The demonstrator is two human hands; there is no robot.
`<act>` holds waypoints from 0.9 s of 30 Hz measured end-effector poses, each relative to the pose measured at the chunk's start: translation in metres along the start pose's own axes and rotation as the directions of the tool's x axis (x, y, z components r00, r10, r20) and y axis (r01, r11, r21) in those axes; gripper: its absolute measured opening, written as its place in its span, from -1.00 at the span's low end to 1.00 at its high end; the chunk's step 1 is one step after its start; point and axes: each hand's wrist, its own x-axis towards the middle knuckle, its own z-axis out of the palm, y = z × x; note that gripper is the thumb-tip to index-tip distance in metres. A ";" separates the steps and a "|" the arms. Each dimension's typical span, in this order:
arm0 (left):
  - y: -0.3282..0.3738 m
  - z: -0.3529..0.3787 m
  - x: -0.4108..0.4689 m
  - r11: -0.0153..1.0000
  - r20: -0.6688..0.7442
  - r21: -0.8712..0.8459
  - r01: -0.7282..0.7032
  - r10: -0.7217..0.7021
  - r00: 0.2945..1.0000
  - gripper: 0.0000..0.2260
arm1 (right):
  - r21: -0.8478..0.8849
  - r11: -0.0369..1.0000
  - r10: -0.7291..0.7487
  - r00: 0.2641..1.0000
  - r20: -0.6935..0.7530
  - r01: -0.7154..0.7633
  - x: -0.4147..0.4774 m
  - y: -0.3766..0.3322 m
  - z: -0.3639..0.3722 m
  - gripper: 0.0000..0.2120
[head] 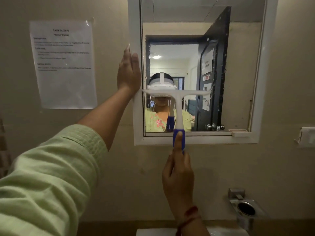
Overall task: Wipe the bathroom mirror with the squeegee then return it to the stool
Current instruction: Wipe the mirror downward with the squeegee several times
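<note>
Beige wall (221, 167) fills most of the view. The mirror (238, 65) hangs on it, up high and a bit to the right, with a white frame (265, 82) all around it. A long arm in a light green sleeve (51, 176) comes in from the near left. A white paper (64, 65) with blurry print is stuck on the wall, left of the mirror.

The left hand (128, 74) lies flat on the left side of the frame, with its fingers straight and close together. The right hand (179, 174) is lower, in the middle. Its fingers wrap around the blue handle of the squeegee (178, 106), and the thumb points up along it. The white blade lies flat across the lower left part of the glass.

A shiny metal holder (245, 208) sits on the wall at the near right. A white switch (306, 137) is at the far right edge. A red thread (190, 213) goes around the right wrist.
</note>
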 end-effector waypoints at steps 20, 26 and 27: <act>0.000 0.001 0.000 0.999 0.009 -0.031 0.021 -0.020 1.000 -0.55 | 0.007 0.999 -0.048 0.998 -0.041 0.048 0.046 0.003 -0.001 -0.48; -0.002 0.002 0.001 1.000 -0.002 -0.021 0.007 -0.007 1.000 -0.56 | -0.002 1.000 0.012 0.997 0.076 -0.012 -0.035 0.019 0.000 -0.33; -0.001 0.001 0.000 1.000 0.000 -0.021 0.006 -0.006 1.000 -0.56 | -0.006 1.000 0.012 0.997 0.076 -0.011 -0.036 0.019 -0.001 -0.34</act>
